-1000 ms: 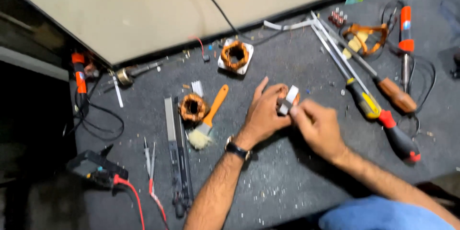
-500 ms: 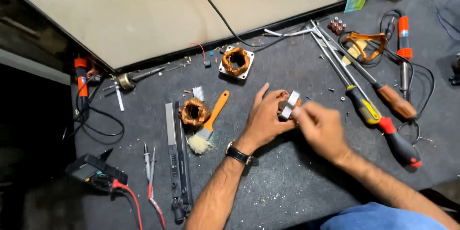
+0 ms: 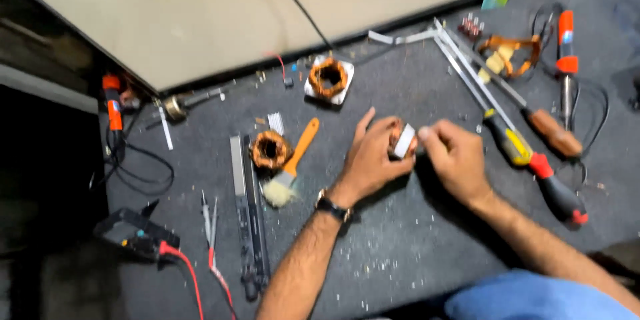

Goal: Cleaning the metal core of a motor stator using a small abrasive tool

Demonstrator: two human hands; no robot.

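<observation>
My left hand (image 3: 371, 157) is curled around a small copper-wound coil (image 3: 396, 135) at the middle of a dark grey mat (image 3: 413, 247). A white strip (image 3: 405, 141) lies against the coil. My right hand (image 3: 453, 160) meets it from the right, fingertips pinching at the strip and coil. A dark wristwatch (image 3: 333, 207) sits on my left wrist. Most of the held coil is hidden by my fingers.
A copper coil (image 3: 270, 150) and an orange-handled brush (image 3: 291, 165) lie to the left, with flat metal files (image 3: 245, 207) beside them. Another coil sits on a white plate (image 3: 328, 79). Screwdrivers (image 3: 533, 160) lie to the right. A multimeter (image 3: 137, 235) with red lead is at lower left.
Both hands stay together on the coil and strip. The view has shifted slightly; the hands' grip looks much the same.
</observation>
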